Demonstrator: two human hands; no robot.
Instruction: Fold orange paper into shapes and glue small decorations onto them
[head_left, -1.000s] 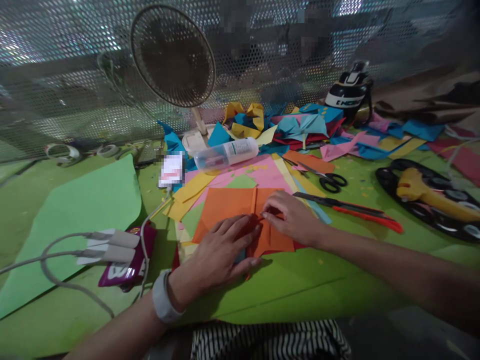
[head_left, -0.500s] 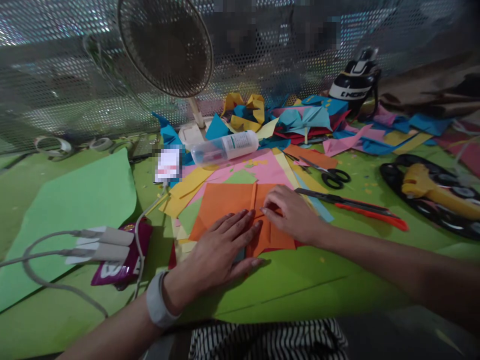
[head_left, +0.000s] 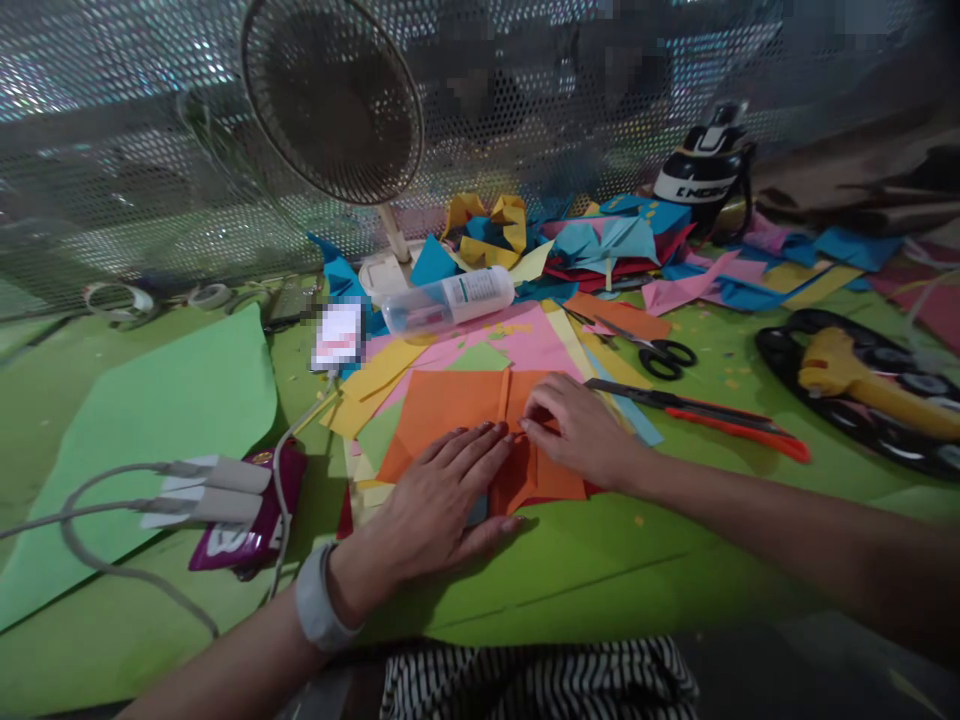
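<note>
Left hand (head_left: 431, 505) flat on orange paper (head_left: 442, 400) | fingers (head_left: 478, 458) drawn closer together | right hand (head_left: 576, 428) pinching paper

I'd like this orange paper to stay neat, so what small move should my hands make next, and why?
Perhaps press lightly along the narrow, folded-looking strip with your right hand. Its fingers are curled at the middle of the orange paper, close to that strip, while your left hand lies flat, partly over the sheet, and could steady it.
</note>
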